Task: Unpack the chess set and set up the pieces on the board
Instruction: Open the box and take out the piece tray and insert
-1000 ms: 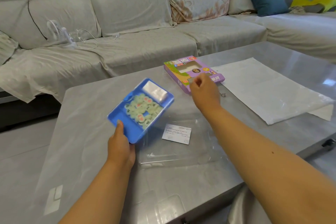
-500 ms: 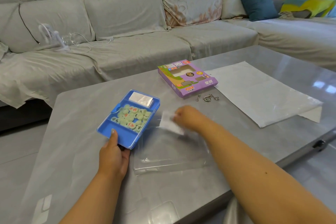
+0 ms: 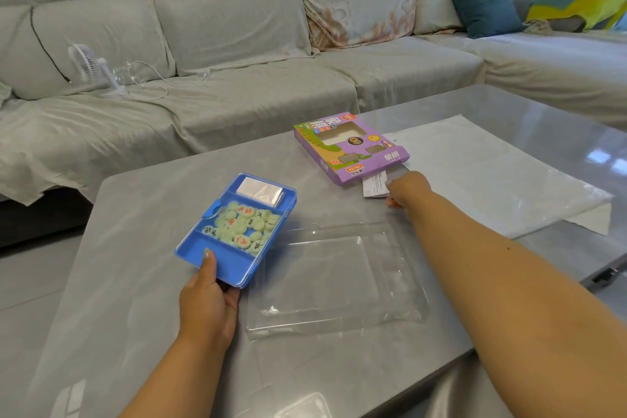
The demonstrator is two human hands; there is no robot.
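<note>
The left hand is gripping the near end of the blue case, thumb on top, holding it toward the bench's left edge; pale round chess pieces are lying in its middle compartment. The right hand is pinching a small white card just beside the purple box, mid-bench toward the far edge. A clear plastic tray is lying between the arms.

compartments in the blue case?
3. In the blue case: far one holds a folded sheet, middle one the chess pieces, near one by the left hand looks empty.
</note>
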